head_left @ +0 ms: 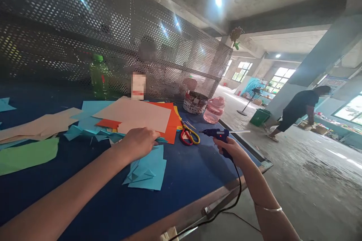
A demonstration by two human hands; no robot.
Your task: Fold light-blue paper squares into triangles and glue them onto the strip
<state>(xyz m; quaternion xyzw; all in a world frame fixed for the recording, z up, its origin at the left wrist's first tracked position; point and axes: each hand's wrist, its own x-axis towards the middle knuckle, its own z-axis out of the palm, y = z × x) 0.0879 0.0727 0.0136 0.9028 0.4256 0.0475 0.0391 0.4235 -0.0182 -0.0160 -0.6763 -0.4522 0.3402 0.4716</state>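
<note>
My left hand (138,144) rests on the blue work table (181,180), its fingers gripping the end of a pleated blue paper strip (93,133). My right hand (229,151) holds a small blue hot glue gun (216,134) by its handle, with the thin metal nozzle pointing right and a black cord (239,190) hanging off the table edge. Red-and-yellow scissors (189,136) lie just left of the glue gun. Folded light-blue paper (147,169) lies below my left hand. Overlapping beige and orange sheets (132,115) lie beyond it.
A perforated metal screen (113,37) stands behind the table, with a green plastic bottle (99,77), a patterned can (195,102) and a pink jar (214,110) before it. Green and beige paper lies at left. A person (296,113) stands on the concrete floor at right.
</note>
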